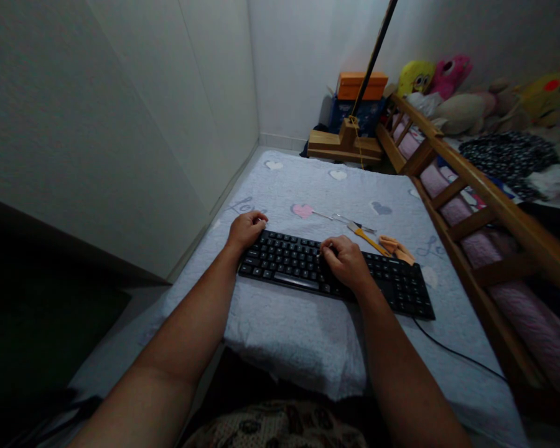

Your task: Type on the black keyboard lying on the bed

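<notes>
A black keyboard [284, 258] lies on a cloth-covered table, its cable [457, 353] running off at the lower right. At its upper left corner, my left hand [247, 230] is closed, with fingers curled against the edge. Over the middle keys, my right hand [349, 262] is pinched; a tiny pale spot shows at the fingertips, too small to name. Behind the keyboard lie a thin pale stick [322, 215], a slim metal tool like tweezers [354, 224], a yellow-handled brush [369, 239] and a folded orange cloth [397, 250].
Pale blue cloth with hearts [284, 317] covers the table. A wooden bed rail [490, 193] runs along the right, with plush toys [452, 74] beyond. At the back stand a wooden base with a pole [345, 146] and an orange box [361, 85]. A white panel [168, 112] rises at left.
</notes>
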Demonstrator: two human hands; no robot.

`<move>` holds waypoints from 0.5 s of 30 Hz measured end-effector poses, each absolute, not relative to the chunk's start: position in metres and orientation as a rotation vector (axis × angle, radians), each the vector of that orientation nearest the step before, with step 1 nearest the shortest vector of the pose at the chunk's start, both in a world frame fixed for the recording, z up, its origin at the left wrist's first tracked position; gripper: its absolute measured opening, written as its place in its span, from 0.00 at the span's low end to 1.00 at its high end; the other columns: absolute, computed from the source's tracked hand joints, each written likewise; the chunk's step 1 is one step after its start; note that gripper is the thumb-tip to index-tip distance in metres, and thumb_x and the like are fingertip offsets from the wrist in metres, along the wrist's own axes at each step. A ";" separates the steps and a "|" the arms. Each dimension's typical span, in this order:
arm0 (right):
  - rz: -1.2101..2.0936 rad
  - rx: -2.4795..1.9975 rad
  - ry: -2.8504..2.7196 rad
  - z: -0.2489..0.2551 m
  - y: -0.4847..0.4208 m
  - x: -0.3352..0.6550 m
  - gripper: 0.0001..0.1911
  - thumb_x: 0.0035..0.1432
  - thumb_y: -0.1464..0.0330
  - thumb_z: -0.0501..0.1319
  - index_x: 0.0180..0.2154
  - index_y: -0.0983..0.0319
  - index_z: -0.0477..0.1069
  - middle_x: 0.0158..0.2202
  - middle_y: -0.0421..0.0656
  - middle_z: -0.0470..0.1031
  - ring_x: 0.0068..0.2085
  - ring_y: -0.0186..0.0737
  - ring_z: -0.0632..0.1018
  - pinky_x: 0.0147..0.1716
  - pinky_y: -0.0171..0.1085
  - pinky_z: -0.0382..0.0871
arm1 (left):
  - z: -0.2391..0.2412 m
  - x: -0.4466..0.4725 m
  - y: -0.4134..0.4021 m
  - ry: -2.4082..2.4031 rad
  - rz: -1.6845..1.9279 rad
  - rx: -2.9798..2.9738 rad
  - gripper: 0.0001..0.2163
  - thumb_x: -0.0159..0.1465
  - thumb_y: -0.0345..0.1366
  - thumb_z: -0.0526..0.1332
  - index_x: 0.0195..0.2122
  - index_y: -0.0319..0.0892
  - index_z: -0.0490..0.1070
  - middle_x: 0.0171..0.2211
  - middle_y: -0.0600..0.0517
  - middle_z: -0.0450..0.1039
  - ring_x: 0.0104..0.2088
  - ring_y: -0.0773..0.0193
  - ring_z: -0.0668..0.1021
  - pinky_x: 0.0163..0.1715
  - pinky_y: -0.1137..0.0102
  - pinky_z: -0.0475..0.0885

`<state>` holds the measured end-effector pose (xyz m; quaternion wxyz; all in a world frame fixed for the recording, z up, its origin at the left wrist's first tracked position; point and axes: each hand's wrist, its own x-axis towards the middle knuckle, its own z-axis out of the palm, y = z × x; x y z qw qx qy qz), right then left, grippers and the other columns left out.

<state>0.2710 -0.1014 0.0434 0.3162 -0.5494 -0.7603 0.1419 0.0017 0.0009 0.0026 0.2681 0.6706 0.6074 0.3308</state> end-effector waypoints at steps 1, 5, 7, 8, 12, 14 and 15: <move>0.371 -1.446 -2.002 0.043 -0.101 0.271 0.08 0.56 0.73 0.55 0.29 0.59 0.71 0.30 0.43 0.75 0.36 0.42 0.73 0.40 0.40 0.64 | 0.003 0.002 0.001 1.641 0.893 1.806 0.12 0.55 0.38 0.57 0.35 0.42 0.77 0.24 0.53 0.73 0.27 0.64 0.71 0.29 0.70 0.63; 0.369 -1.457 -1.999 0.043 -0.102 0.271 0.08 0.57 0.72 0.55 0.29 0.59 0.72 0.31 0.43 0.75 0.36 0.42 0.73 0.40 0.40 0.64 | 0.004 0.002 0.000 1.643 0.895 1.803 0.12 0.55 0.38 0.57 0.35 0.42 0.77 0.24 0.53 0.73 0.27 0.64 0.71 0.29 0.70 0.63; 0.374 -1.463 -1.997 0.044 -0.102 0.271 0.08 0.58 0.72 0.55 0.30 0.59 0.72 0.31 0.44 0.75 0.37 0.42 0.73 0.40 0.40 0.64 | 0.004 0.002 0.000 1.640 0.894 1.799 0.12 0.55 0.38 0.57 0.35 0.41 0.77 0.24 0.53 0.72 0.26 0.64 0.71 0.29 0.70 0.63; 0.377 -1.464 -1.997 0.044 -0.102 0.271 0.08 0.58 0.72 0.55 0.30 0.59 0.72 0.31 0.44 0.76 0.37 0.42 0.73 0.40 0.40 0.64 | 0.004 0.002 0.000 1.640 0.892 1.797 0.12 0.55 0.38 0.57 0.35 0.41 0.77 0.24 0.53 0.72 0.26 0.64 0.71 0.29 0.70 0.62; 0.375 -1.465 -1.983 0.043 -0.101 0.271 0.08 0.58 0.72 0.55 0.30 0.60 0.72 0.32 0.45 0.76 0.37 0.43 0.73 0.41 0.41 0.65 | 0.004 0.002 0.001 1.643 0.890 1.802 0.12 0.55 0.38 0.57 0.35 0.41 0.77 0.25 0.53 0.73 0.27 0.64 0.71 0.29 0.70 0.63; 0.370 -1.460 -1.975 0.042 -0.100 0.271 0.08 0.58 0.72 0.55 0.30 0.60 0.72 0.32 0.45 0.76 0.38 0.43 0.73 0.41 0.41 0.65 | 0.004 0.002 0.000 1.652 0.887 1.808 0.12 0.55 0.38 0.57 0.35 0.42 0.77 0.26 0.53 0.73 0.27 0.64 0.71 0.30 0.70 0.63; 0.366 -1.458 -1.974 0.042 -0.100 0.271 0.08 0.58 0.72 0.55 0.31 0.60 0.72 0.32 0.45 0.76 0.38 0.43 0.73 0.41 0.41 0.65 | 0.004 0.002 0.000 1.656 0.884 1.810 0.12 0.55 0.38 0.57 0.35 0.42 0.77 0.26 0.53 0.74 0.27 0.64 0.71 0.30 0.70 0.63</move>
